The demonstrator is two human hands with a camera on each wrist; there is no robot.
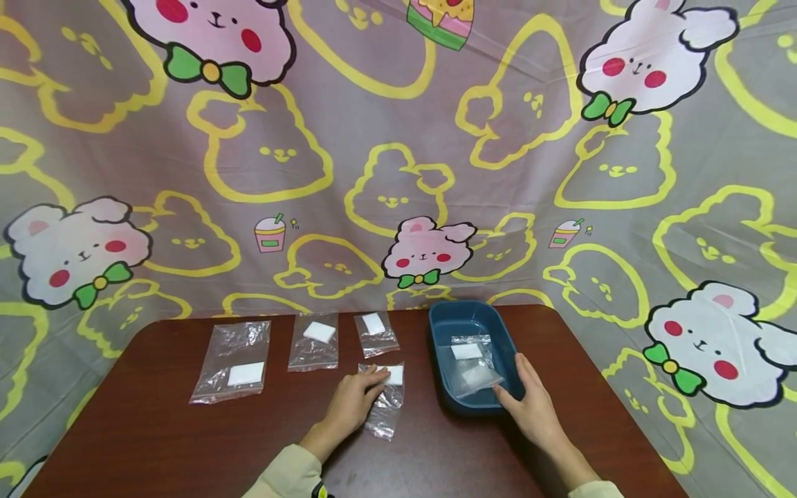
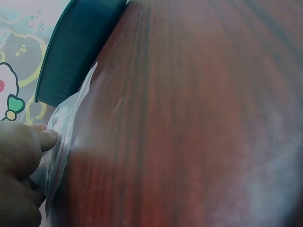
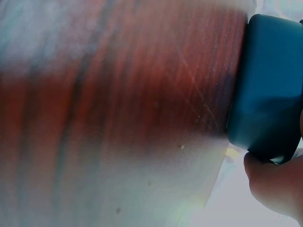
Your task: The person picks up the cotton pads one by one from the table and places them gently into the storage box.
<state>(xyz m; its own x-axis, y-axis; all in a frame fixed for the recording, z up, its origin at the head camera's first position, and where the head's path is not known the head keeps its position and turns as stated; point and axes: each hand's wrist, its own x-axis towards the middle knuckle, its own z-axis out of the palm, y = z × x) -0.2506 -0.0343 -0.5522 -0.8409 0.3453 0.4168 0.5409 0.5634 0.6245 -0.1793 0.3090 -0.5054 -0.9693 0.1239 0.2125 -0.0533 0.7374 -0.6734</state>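
Now, sweeping from the left: three clear plastic bags lie flat on the brown table [image 1: 156, 429], well ahead of the left hand. The big bag [image 1: 233, 360] sits farthest out to its left, the middle bag [image 1: 314, 341] straight ahead of it, the small bag [image 1: 376, 333] just beyond its fingertips, each with a white pad inside.

Left hand [image 1: 355, 404] next: it rests on the near bag [image 1: 386, 398], fingers curled onto the top of the film beside its white pad. The left wrist view shows a fingertip [image 2: 47, 139] pressing the plastic, so it looks like a pinch at the edge rather than a full grasp. To lift it cleanly I'd say get the thumb under the film first, since thin plastic on smooth wood tends to slide instead of rising.

Moving right, the blue tray [image 1: 473, 319] stands just off that hand's thumb side, with two bagged pads [image 1: 473, 363] lying inside it. The right hand [image 1: 529, 404] steadies the tray's near corner, fingers lying against the rim and thumb at the wall, as the right wrist view confirms. A firm brace there should stop the tray skating when the next bag goes in.
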